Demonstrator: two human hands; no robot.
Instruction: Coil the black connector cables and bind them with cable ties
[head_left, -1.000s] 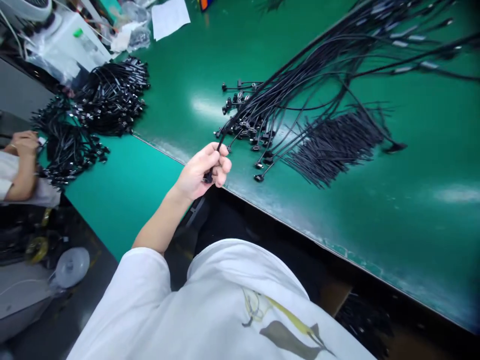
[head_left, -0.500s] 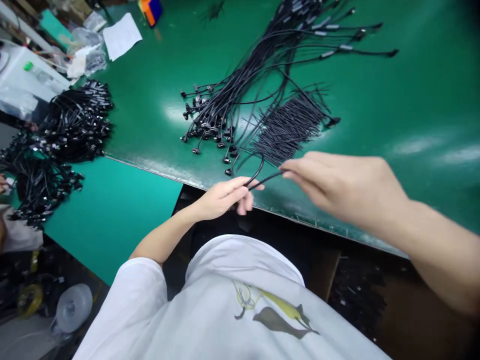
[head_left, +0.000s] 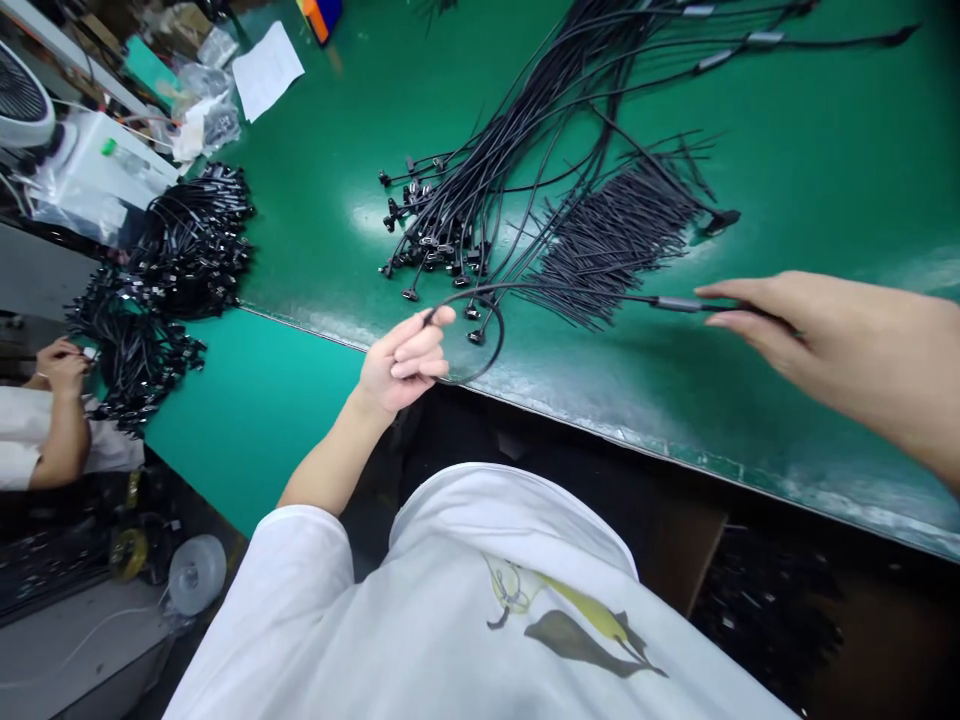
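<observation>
My left hand (head_left: 409,362) is closed on a looped black cable (head_left: 501,335) at the near edge of the green table (head_left: 322,190). To the right, my right hand (head_left: 795,320) pinches the same cable just beyond its grey sleeve (head_left: 677,304). Between my hands the cable runs nearly straight, with one loop hanging beside my left fingers. Behind it lie a long bundle of black cables (head_left: 517,120) with small connectors at their near ends, and a flat pile of short black strips (head_left: 622,235).
At the left are heaps of black cables (head_left: 199,240), a white box (head_left: 112,165) and a fan (head_left: 22,95). Another person's hands (head_left: 66,368) work at the far left. A paper sheet (head_left: 268,70) lies at the back.
My hands have moved apart, the left one leftward and the right one rightward. The cable is now stretched out between them, showing its grey sleeve. The view has shifted slightly.
</observation>
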